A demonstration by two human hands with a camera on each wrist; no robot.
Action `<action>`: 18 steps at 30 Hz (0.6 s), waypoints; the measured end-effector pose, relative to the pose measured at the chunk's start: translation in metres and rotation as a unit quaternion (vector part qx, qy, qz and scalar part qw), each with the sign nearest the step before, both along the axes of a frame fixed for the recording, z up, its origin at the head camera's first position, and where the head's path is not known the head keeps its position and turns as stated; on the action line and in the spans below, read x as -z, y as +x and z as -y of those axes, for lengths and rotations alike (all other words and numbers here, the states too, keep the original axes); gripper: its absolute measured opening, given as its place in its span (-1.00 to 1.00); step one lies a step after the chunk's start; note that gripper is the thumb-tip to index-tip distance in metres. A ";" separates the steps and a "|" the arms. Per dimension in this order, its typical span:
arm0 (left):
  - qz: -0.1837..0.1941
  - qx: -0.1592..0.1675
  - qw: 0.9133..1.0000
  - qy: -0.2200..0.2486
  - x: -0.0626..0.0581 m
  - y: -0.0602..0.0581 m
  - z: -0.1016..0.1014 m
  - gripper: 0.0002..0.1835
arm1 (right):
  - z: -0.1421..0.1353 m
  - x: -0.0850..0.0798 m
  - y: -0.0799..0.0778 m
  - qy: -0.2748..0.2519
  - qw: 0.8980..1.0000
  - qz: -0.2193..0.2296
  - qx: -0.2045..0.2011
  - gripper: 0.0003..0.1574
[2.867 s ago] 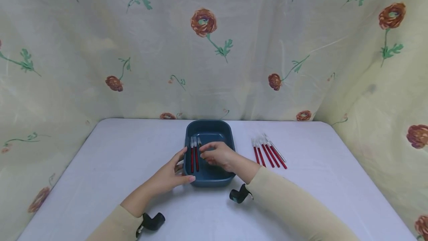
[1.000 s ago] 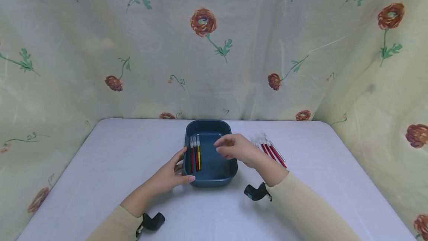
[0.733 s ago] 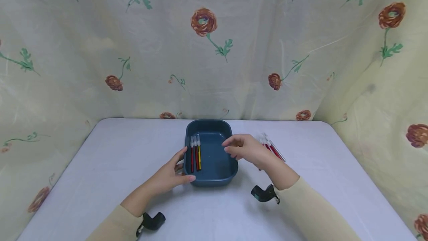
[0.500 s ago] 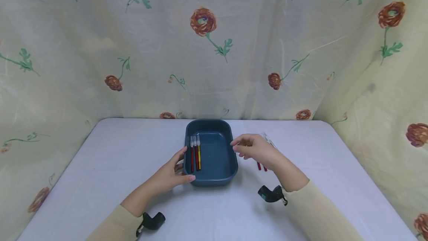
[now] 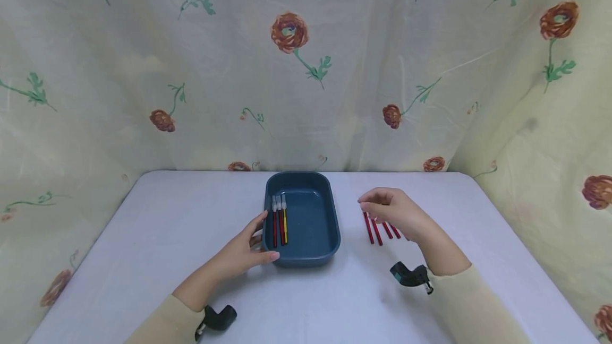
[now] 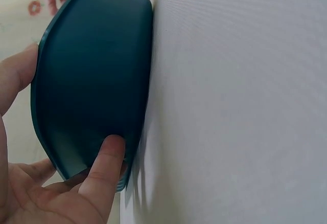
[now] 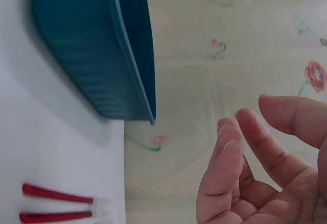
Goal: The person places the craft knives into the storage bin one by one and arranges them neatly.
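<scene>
My left hand [image 5: 241, 248] grips the left side of a dark blue plastic tray [image 5: 313, 227], thumb at the front corner and fingers along the wall. In the left wrist view its fingers span the tray's corner, one fingertip [image 6: 113, 144] against the outer wall. Inside, along the left wall, lie three slim pen-like sticks with clear caps, two red sticks [image 5: 281, 230] and one yellow stick [image 5: 285, 227]. My right hand [image 5: 399, 214] holds nothing, thumb and fingers apart and loosely bent. It hovers over several red sticks [image 5: 376, 233] right of the tray, hiding their upper ends.
A white-covered table [image 5: 191, 200] bears the tray and sticks. Behind it and at both sides hangs a flower-printed curtain [image 5: 215, 68]. Black wrist cameras sit at both sleeves, one camera [image 5: 220, 317] left and one camera [image 5: 410, 275] right.
My right hand has let go of the yellow stick, which now lies in the tray beside the two red ones, and moved right to the loose sticks. My left hand has stayed on the tray.
</scene>
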State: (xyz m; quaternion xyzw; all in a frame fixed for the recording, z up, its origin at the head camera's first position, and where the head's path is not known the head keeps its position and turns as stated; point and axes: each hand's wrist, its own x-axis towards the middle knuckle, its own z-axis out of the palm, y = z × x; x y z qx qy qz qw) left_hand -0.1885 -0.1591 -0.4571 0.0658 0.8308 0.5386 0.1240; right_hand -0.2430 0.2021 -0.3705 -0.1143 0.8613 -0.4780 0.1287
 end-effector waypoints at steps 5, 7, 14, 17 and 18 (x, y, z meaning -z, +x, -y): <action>-0.001 -0.004 1.000 0.001 0.002 0.000 0.000 0.14 | -0.018 0.006 -0.002 -0.002 1.000 -0.007 0.009 -0.57; 0.001 -0.006 1.000 0.002 0.002 0.000 0.000 0.14 | -0.025 0.009 -0.003 -0.007 1.000 -0.008 0.009 -0.57; -0.001 -0.006 1.000 0.002 0.003 0.000 0.000 0.15 | -0.045 0.024 -0.010 -0.007 0.999 -0.007 0.033 -0.55; -0.002 -0.006 1.000 -0.001 0.003 -0.001 0.000 0.15 | -0.051 0.030 -0.013 -0.005 0.999 -0.009 0.043 -0.55; -0.003 -0.006 1.000 -0.002 0.003 -0.001 0.000 0.14 | -0.053 0.033 -0.014 -0.002 0.999 -0.010 0.048 -0.55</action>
